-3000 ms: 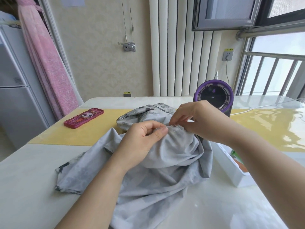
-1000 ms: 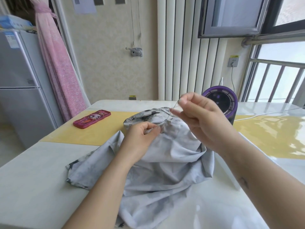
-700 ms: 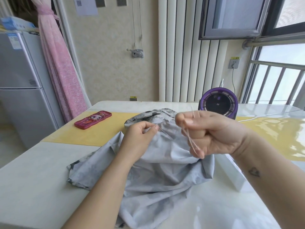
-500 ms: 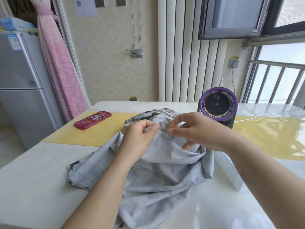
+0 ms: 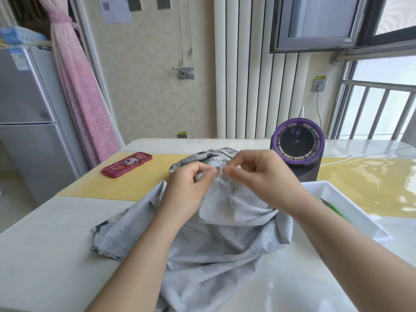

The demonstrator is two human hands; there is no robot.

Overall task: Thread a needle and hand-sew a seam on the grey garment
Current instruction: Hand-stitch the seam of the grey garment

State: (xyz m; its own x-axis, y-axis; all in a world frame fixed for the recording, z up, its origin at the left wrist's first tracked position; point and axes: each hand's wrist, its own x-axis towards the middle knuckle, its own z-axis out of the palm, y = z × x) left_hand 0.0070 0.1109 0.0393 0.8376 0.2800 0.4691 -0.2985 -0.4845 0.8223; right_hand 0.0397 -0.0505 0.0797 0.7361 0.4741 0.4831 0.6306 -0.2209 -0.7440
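Note:
The grey garment [image 5: 216, 244] lies bunched on the white table [image 5: 45, 255] in front of me. My left hand [image 5: 189, 190] pinches a raised fold of the fabric between thumb and fingers. My right hand [image 5: 263, 176] sits just to its right, thumb and forefinger pinched together at the fold's edge. A pale thread [image 5: 229, 192] hangs in a loop from that spot down over the cloth. The needle itself is too small to make out between the fingertips.
A purple and black round fan [image 5: 297, 147] stands behind my right hand. A white tray [image 5: 351, 206] with a green item lies to the right. A red phone case [image 5: 127, 164] rests on the yellow mat [image 5: 126, 183] at the left.
My right hand had pulled the thread up and away from the fabric, then came back down to the fold held by my left hand. The left hand kept its pinch.

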